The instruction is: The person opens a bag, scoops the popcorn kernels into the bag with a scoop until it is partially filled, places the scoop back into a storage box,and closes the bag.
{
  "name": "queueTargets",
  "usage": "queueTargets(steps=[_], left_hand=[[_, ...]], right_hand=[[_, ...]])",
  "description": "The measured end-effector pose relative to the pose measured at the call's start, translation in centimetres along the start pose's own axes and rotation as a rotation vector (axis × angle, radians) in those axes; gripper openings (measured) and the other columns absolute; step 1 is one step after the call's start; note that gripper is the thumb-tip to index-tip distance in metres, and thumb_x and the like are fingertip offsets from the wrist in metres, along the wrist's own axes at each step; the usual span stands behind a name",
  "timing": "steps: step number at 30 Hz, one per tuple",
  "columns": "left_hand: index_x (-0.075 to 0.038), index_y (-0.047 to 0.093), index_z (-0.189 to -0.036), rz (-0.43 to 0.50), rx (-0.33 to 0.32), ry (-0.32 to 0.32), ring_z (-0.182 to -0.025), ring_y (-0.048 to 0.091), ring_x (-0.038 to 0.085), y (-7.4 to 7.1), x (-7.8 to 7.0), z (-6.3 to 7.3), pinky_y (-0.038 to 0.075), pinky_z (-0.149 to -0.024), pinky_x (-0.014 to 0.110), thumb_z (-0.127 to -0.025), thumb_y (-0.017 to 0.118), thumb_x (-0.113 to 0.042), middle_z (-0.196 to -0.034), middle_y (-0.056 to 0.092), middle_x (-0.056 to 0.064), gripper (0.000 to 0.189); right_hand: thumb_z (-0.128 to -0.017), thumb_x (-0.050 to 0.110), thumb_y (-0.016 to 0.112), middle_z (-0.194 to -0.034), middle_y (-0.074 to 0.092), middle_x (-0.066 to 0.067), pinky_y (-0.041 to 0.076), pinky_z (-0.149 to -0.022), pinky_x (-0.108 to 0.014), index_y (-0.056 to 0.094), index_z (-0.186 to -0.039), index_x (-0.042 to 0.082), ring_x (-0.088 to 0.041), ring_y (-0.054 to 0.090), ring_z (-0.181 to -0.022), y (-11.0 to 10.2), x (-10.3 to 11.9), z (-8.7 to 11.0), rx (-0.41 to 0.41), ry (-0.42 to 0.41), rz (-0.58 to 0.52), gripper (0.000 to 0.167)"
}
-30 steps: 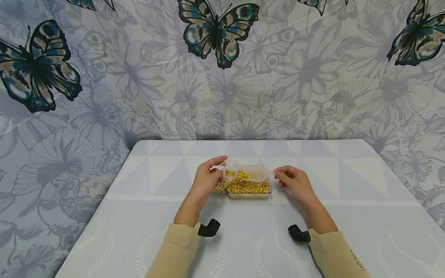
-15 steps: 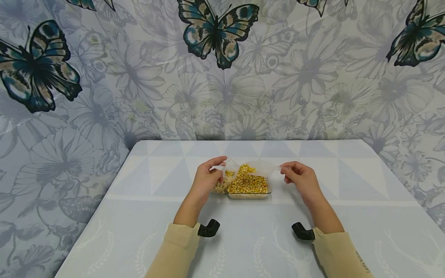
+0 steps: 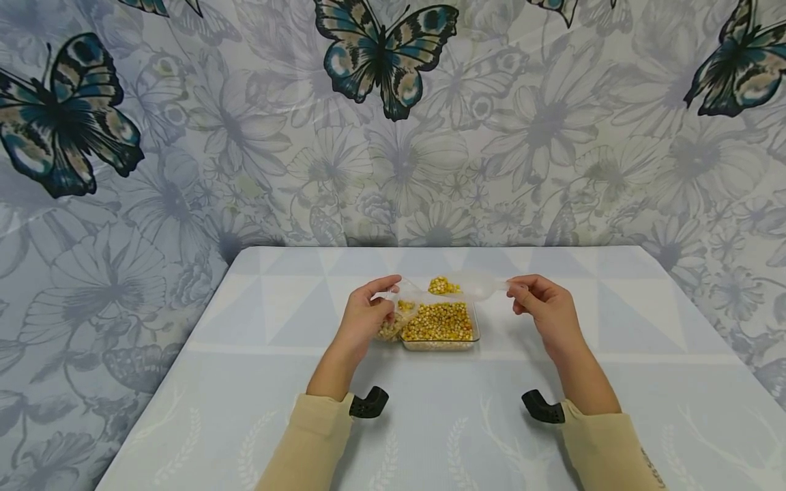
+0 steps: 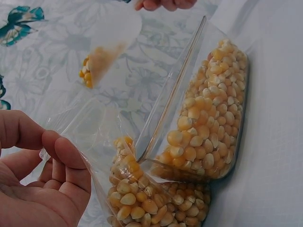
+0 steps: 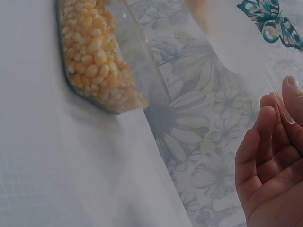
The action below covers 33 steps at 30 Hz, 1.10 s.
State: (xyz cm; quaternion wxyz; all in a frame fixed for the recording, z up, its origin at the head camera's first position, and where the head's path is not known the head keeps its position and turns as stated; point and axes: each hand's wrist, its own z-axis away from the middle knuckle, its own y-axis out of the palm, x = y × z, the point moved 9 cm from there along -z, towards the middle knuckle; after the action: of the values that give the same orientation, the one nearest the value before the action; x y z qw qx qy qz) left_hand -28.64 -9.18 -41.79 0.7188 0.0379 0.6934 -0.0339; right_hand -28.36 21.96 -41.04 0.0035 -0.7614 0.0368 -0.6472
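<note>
My left hand (image 3: 367, 310) pinches the edge of a clear plastic bag (image 4: 97, 127), which bulges with corn kernels at its bottom. Against the bag's right side stands a rectangular glass container (image 3: 439, 346), largely filled with yellow corn kernels (image 4: 203, 118). Up and to the right, my right hand (image 3: 540, 303) grips the thin handle of a translucent white scoop (image 3: 482, 285) between thumb and fingers. A heap of kernels (image 3: 443, 285) sits at the scoop's far end, raised over the back of the container. The right wrist view shows the handle at the fingertips (image 5: 267, 101).
A pale table (image 3: 430, 423) with triangle and leaf patterns carries everything. Behind it hangs a floral cloth (image 3: 405, 177) with large butterflies. Black wrist devices (image 3: 370, 402) stick out from both beige sleeves.
My right hand has moved up and to the right, lifting the scoop with kernels out of the container to above its back edge. The left hand and bag stay in place.
</note>
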Motion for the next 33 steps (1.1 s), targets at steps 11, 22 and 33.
queueTargets(steps=[11, 22, 33], left_hand=[[-0.012, 0.063, -0.136, -0.002, -0.003, -0.009, -0.068, 0.046, 0.014, 0.0, 0.0, 0.0, 0.046, -0.065, 0.029, -0.089, 0.049, 0.008, -0.119, 0.058, 0.007, 0.053], [-0.008, 0.06, -0.138, 0.0, 0.012, 0.008, -0.069, 0.044, 0.016, 0.2, -0.3, 0.2, 0.044, -0.066, 0.03, -0.089, 0.049, 0.009, -0.124, 0.056, 0.014, 0.054], [-0.008, 0.06, -0.137, 0.003, 0.015, 0.01, -0.069, 0.044, 0.016, 0.2, -0.2, 0.2, 0.044, -0.066, 0.03, -0.088, 0.048, 0.009, -0.121, 0.057, 0.012, 0.053]], right_hand=[[-0.094, 0.021, 0.069, -0.083, 0.069, 0.01, 0.054, -0.067, -0.019, 0.071, -0.106, 0.006, -0.008, 0.059, -0.066, 0.8, 1.5, 0.5, 0.01, -0.057, -0.006, 0.019], [-0.093, 0.021, 0.071, -0.083, 0.067, 0.01, 0.051, -0.066, -0.021, 0.07, -0.105, 0.003, -0.008, 0.058, -0.068, 2.1, 2.0, 0.7, 0.023, -0.06, 0.065, 0.021], [-0.093, 0.022, 0.07, -0.084, 0.066, 0.011, 0.052, -0.067, -0.022, 0.07, -0.105, 0.002, -0.008, 0.058, -0.068, 2.6, 2.7, 1.0, 0.009, -0.083, 0.131, 0.023]])
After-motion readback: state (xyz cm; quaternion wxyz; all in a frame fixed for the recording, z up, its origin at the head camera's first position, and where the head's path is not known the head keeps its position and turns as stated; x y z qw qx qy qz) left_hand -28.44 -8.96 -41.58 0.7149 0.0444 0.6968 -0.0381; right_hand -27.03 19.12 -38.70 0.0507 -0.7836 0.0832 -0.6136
